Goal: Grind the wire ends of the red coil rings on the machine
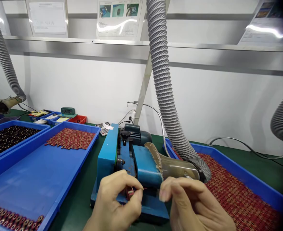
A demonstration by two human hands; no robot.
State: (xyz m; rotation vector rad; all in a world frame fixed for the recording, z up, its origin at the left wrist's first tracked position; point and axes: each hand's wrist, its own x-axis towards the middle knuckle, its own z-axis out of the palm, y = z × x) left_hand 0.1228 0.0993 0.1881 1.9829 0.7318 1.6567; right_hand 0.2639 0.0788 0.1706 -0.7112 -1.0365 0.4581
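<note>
My left hand (119, 200) is closed in front of the blue belt-type machine (146, 160), thumb and forefinger pinched together. Tucked inside its fingers is a small red part (129, 192), mostly hidden. A thin reddish tip pokes out past the fingertips. Just to the right, my right hand (191, 202) has its thumb and fingers pressed together, below the clear suction pipe (180, 168). Whatever it may hold is hidden. A gap separates the two hands, and the machine's blue base shows between them.
At left, a long blue tray (40, 170) carries small red ring-like parts at both ends. Another blue tray (42, 127) holds black parts. Red parts fill the right-hand blue tray (247, 179). A grey hose (160, 64) hangs down to the pipe. Small bins (81, 119) and a clock (67, 111) stand behind.
</note>
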